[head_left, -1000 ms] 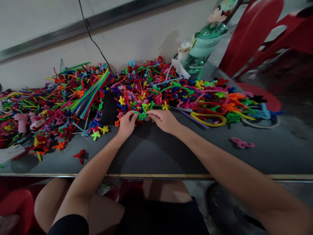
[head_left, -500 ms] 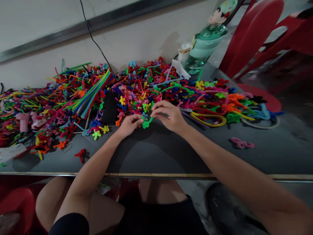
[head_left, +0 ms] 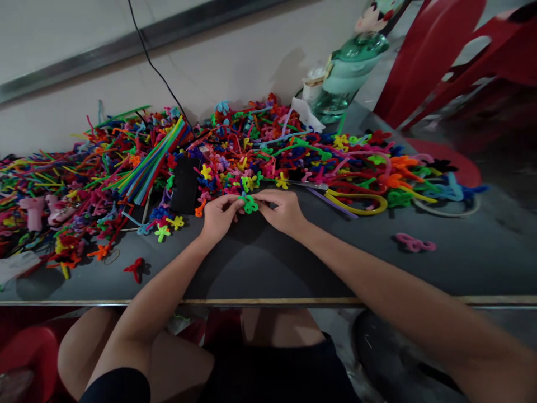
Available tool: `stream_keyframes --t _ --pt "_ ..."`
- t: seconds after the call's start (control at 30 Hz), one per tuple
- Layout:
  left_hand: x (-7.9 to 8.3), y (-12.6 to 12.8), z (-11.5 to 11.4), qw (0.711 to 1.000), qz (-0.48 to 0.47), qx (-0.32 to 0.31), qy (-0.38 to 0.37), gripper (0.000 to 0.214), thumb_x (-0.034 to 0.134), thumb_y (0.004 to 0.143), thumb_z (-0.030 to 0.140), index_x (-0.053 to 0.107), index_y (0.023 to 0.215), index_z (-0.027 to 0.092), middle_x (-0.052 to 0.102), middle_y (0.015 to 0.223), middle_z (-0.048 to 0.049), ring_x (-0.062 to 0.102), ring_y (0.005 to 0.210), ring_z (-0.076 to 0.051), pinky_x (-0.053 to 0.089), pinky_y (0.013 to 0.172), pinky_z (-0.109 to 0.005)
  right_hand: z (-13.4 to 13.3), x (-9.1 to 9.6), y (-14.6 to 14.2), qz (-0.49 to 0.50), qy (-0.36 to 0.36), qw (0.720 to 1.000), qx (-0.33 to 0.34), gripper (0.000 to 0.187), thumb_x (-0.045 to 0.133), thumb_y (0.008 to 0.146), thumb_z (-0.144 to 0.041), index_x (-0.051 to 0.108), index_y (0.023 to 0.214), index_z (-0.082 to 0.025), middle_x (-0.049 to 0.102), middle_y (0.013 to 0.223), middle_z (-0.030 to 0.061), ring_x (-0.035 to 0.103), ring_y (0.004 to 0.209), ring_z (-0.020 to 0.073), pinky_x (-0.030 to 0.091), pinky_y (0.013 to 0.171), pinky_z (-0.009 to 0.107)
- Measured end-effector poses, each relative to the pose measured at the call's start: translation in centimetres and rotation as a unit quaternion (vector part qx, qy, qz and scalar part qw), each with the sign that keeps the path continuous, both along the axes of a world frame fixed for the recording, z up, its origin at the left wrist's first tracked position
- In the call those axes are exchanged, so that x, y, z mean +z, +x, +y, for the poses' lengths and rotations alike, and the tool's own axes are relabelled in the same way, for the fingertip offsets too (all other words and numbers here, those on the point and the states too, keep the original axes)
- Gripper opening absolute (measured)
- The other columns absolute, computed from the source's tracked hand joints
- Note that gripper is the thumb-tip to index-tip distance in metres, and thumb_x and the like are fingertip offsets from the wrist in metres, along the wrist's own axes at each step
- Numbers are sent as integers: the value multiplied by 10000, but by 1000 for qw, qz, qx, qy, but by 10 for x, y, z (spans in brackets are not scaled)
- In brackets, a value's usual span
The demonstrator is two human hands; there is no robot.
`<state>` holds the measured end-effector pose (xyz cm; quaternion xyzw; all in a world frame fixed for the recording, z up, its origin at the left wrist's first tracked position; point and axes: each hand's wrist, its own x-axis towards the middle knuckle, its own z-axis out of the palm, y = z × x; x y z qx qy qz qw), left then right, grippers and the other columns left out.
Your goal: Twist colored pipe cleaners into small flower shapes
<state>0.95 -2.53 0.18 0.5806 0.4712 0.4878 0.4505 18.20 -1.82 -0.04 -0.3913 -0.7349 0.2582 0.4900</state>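
Observation:
Both of my hands meet at the middle of a dark grey table (head_left: 260,263), pinching a small green pipe-cleaner flower (head_left: 249,204) between them. My left hand (head_left: 218,215) grips it from the left with curled fingers. From the right, my right hand (head_left: 280,209) holds the same piece with its fingertips. Just beyond the hands lies a big heap of coloured pipe-cleaner shapes (head_left: 268,151).
A bundle of straight coloured stems (head_left: 151,161) and a black phone (head_left: 185,184) lie left of centre. Yellow-handled scissors (head_left: 352,200) sit to the right, with a pink piece (head_left: 414,243) lying alone. A green bottle (head_left: 344,73) stands at the back. Red chairs (head_left: 444,50) are on the right.
My hands picked a green flower piece out of the heap's edge, lifted it slightly toward me, and now hold it closer together, pinched from both sides.

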Motion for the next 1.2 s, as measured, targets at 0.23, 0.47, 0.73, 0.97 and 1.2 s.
stream_keyframes --t 0.23,0.47,0.73,0.97,1.2 --pt "3 4 -3 997 -64 45 -28 366 729 684 489 700 801 143 676 636 -26 617 547 -115 502 468 -216 -6 4 -8 15 15 1000 9 223 547 853 -321 738 837 -207 718 853 79 644 768 191 514 704 329" --pt "4 6 -6 996 -31 80 -3 401 714 695 521 699 796 134 673 635 -30 576 505 -86 451 438 -185 -7 -2 -15 164 -162 971 66 340 650 759 -461 717 950 -188 692 917 72 633 774 173 526 686 324" --pt "8 -2 -9 985 128 56 105 305 581 850 430 706 863 151 709 739 -57 637 617 -126 516 588 -234 3 1 -10 152 -213 964 54 347 698 700 -506 700 758 -164 678 721 37 586 655 132 477 633 280" --pt "13 -31 9 836 406 -104 355 309 418 938 226 665 1124 223 709 1071 -76 661 1004 -172 531 855 -302 17 9 8 22 -328 928 176 356 697 704 -499 669 681 -145 659 553 31 529 444 85 369 431 214" --pt "27 -33 4 822 399 -189 358 255 457 931 239 669 1072 235 716 1022 -86 673 975 -180 547 838 -320 20 19 15 -11 -402 879 257 329 789 617 -449 683 643 -139 662 574 21 611 505 108 380 456 211"
